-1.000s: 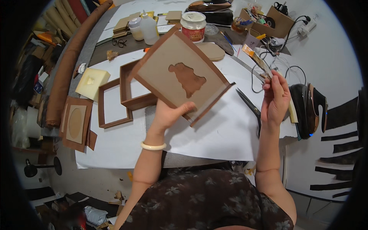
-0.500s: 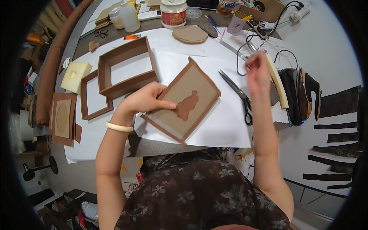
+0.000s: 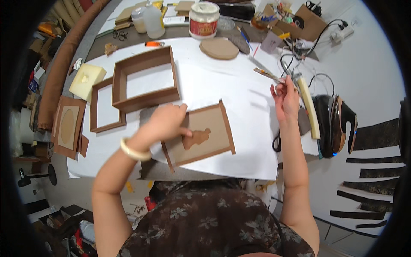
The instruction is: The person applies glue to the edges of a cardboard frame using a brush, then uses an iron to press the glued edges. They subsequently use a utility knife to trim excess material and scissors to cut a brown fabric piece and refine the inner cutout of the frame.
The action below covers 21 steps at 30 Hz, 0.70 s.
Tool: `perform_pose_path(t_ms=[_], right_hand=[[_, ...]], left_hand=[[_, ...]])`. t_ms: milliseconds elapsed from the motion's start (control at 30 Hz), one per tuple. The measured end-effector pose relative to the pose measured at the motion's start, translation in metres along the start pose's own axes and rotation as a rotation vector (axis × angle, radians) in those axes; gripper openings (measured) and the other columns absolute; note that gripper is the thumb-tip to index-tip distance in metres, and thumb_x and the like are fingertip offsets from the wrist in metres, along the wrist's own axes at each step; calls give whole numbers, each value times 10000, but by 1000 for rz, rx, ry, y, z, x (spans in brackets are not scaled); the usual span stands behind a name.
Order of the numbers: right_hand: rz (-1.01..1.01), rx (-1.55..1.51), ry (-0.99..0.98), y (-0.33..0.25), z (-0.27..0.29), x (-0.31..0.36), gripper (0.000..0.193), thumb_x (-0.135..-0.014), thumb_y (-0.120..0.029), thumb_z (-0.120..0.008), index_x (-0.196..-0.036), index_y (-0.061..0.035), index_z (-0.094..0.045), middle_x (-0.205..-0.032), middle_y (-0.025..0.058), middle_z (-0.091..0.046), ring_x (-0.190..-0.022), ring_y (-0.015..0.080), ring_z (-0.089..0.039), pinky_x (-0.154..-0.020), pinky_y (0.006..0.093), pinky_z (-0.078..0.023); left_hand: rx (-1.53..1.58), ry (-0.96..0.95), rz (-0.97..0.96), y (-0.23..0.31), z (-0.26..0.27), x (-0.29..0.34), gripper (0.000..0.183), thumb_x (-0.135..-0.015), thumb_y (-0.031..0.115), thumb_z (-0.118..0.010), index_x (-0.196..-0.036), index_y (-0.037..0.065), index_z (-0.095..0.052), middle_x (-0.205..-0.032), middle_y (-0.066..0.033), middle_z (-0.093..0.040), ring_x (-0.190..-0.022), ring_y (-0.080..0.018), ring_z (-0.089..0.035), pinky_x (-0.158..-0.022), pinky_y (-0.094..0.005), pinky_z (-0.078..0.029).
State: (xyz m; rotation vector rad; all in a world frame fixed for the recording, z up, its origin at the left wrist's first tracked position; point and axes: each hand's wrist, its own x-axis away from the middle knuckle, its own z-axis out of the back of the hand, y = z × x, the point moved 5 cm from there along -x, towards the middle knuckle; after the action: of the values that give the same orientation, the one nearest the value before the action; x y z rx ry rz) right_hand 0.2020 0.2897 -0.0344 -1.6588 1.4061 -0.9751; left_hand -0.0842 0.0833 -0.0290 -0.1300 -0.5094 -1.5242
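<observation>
My left hand, a cream bangle at its wrist, grips a rectangular grey-beige board by its left side, thumb on the face. Brown strips edge the board, and a darker brown irregular patch lies on it. The board is low over the white paper; whether it touches cannot be told. My right hand is raised at the right, fingers closed on a slim flat tool that points left. Its exact kind is unclear. A black scissor handle shows beside my right forearm, which hides the rest.
Two brown open frames stand left of the board, beside a pale yellow foam block. Oval boards, a white jar and a clear bottle stand at the back. Cables and a dark clothes iron are at the right.
The board has turned and come down toward the near left with my left hand. My right hand has taken hold of a slim tool. The scissors are now mostly out of sight.
</observation>
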Motion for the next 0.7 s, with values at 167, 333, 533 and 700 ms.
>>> perform_pose_path(t_ms=[167, 333, 533, 700], right_hand=[[542, 288, -310, -76, -160, -49, 244, -968, -255, -656, -839, -48, -638, -717, 22, -635, -638, 72, -583, -602, 221, -461], [930, 1047, -217, -64, -302, -134, 389, -842, -410, -643, -763, -32, -690, -810, 193, -703, -785, 351, -681, -703, 459, -514], [1107, 1518, -188, -24, -336, -221, 456, -843, -504, -633, -905, -67, -749, -871, 186, -722, -843, 360, -702, -774, 455, -552], [1115, 1588, -178, -33, -337, -237, 429, -824, -475, -638, -891, -70, -763, -868, 172, -729, -844, 337, -709, -783, 433, -559]], left_hand=[[-41, 288, -274, 45, -19, 36, 1073, -617, 557, -825, -1343, -115, -411, -1347, -318, -452, -1284, -446, -422, -1141, -498, -315], [-54, 266, -206, 55, -45, 32, 1267, -535, 638, -831, -1421, -110, -320, -1449, -385, -318, -1394, -508, -282, -1171, -585, -188], [-50, 262, -178, 54, -53, 19, 1221, -558, 582, -857, -1440, -73, -327, -1456, -383, -312, -1397, -504, -280, -1164, -606, -177], [-48, 326, -216, 54, -52, 19, 1195, -549, 577, -861, -1425, -65, -362, -1433, -370, -350, -1375, -488, -318, -1152, -616, -191]])
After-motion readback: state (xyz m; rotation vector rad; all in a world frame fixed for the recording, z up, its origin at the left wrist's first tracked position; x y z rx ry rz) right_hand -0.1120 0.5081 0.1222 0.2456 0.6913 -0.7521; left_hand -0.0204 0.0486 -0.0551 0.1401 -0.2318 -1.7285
